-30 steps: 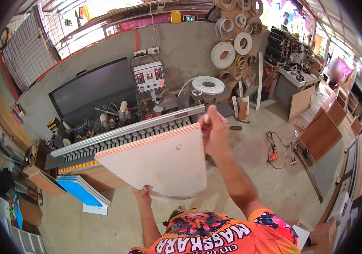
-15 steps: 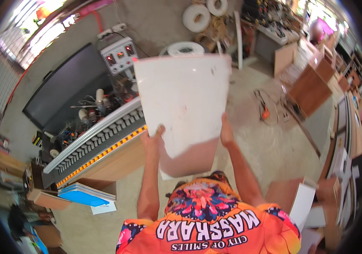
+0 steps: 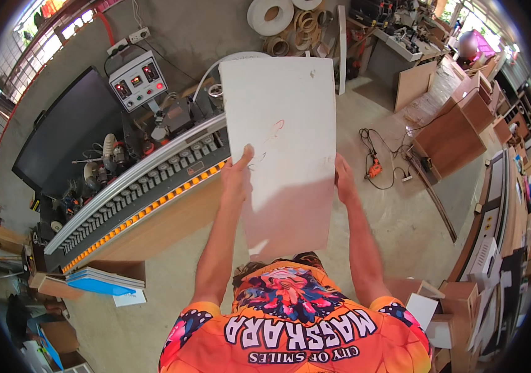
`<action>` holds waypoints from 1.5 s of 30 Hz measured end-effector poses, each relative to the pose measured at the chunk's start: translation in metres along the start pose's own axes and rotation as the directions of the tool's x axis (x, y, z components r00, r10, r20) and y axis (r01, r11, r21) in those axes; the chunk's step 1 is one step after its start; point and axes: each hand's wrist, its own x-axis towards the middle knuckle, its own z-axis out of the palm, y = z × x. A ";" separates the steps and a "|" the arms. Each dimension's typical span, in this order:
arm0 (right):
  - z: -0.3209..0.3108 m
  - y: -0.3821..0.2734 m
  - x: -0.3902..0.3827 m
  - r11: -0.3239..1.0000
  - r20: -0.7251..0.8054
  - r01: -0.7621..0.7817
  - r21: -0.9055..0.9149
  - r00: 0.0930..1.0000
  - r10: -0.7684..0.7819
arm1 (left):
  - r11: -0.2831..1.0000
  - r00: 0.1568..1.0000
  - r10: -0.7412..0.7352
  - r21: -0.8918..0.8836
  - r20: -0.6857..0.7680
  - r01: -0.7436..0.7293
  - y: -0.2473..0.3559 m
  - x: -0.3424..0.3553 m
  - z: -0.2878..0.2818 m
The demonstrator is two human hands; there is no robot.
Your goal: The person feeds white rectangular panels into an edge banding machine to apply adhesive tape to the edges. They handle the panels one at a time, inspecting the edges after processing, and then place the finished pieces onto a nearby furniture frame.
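Note:
A white rectangular panel (image 3: 284, 143) is held up in front of my body, its lower part in shadow. Faint reddish and dark marks show on its face. My left hand (image 3: 235, 177) grips the panel's left edge, thumb lying on the white face. On the opposite edge my right hand (image 3: 345, 180) is closed, its fingers partly hidden behind the board. To the left of the panel runs a long machine with a row of grey rollers (image 3: 147, 183) and a yellow-orange strip (image 3: 147, 211). The panel's upper left edge overlaps the machine's far end in the view.
A control box (image 3: 138, 81) with lit displays stands over the machine. Rolls of edging (image 3: 270, 15) hang at the back wall. On the floor at right lie an orange power tool (image 3: 374, 168) with its cord and a brown wooden cabinet (image 3: 451, 140). Blue-faced boards (image 3: 101, 283) lean at lower left.
The panel has straightened in the view and come nearer the machine's far end. My view has shifted, so the machine and control box sit further left. Both hands keep their hold.

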 end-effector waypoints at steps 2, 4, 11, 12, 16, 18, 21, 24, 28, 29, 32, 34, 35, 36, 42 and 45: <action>-0.067 0.066 0.005 0.980 -0.138 -0.041 -0.196 0.990 0.014 | 0.993 0.999 -0.046 0.106 -0.002 0.046 -0.035 0.025 0.033; -0.073 0.077 0.012 0.995 -0.246 0.016 -0.102 0.969 -0.040 | 0.966 0.993 -0.092 0.236 -0.068 0.106 -0.067 0.045 0.050; -0.158 0.130 0.041 0.973 -0.410 -0.221 -0.067 0.895 0.175 | 0.928 0.935 -0.317 0.253 0.159 0.272 -0.172 0.116 0.053; -0.155 0.126 0.049 0.970 -0.452 -0.244 0.017 0.864 0.225 | 0.926 0.903 -0.361 0.203 0.233 0.318 -0.166 0.117 0.063; -0.167 0.108 0.079 0.906 -0.446 -0.390 0.166 0.789 0.422 | 0.886 0.879 -0.423 0.302 0.218 0.352 -0.134 0.102 0.092; -0.161 0.079 0.101 0.841 -0.392 -0.505 0.193 0.747 0.538 | 0.883 0.888 -0.415 0.323 0.200 0.340 -0.129 0.097 0.088; -0.165 0.076 0.118 0.777 -0.370 -0.599 0.194 0.689 0.623 | 0.892 0.891 -0.407 0.298 0.200 0.341 -0.128 0.103 0.089; -0.176 0.065 0.131 0.761 -0.331 -0.607 0.232 0.686 0.648 | 0.901 0.904 -0.383 0.296 0.192 0.319 -0.126 0.109 0.105; -0.186 0.045 0.139 0.730 -0.271 -0.656 0.192 0.679 0.682 | 0.897 0.914 -0.353 0.348 0.199 0.271 -0.125 0.120 0.118; -0.176 0.035 0.137 0.725 -0.287 -0.668 0.166 0.671 0.684 | 0.900 0.913 -0.354 0.341 0.204 0.273 -0.128 0.124 0.110; -0.159 0.013 0.132 0.737 -0.298 -0.666 0.114 0.685 0.665 | 0.913 0.926 -0.322 0.322 0.198 0.249 -0.140 0.127 0.100; -0.181 0.028 0.134 0.774 -0.338 -0.632 0.037 0.721 0.605 | 0.917 0.932 -0.305 0.325 0.196 0.232 -0.150 0.124 0.106; -0.192 0.033 0.139 0.792 -0.359 -0.611 0.001 0.739 0.570 | 0.913 0.941 -0.306 0.325 0.148 0.245 -0.156 0.120 0.110; -0.184 0.033 0.141 0.814 -0.390 -0.577 -0.063 0.765 0.512 | 0.911 0.952 -0.296 0.323 0.082 0.256 -0.162 0.114 0.105; -0.166 0.085 0.149 0.921 -0.308 -0.302 -0.247 0.925 0.221 | 0.879 0.973 -0.085 0.443 -0.216 0.176 -0.220 0.103 0.048; -0.132 0.097 0.154 0.883 -0.255 -0.291 -0.368 0.945 0.205 | 0.873 0.943 -0.021 0.454 -0.333 0.179 -0.240 0.095 0.010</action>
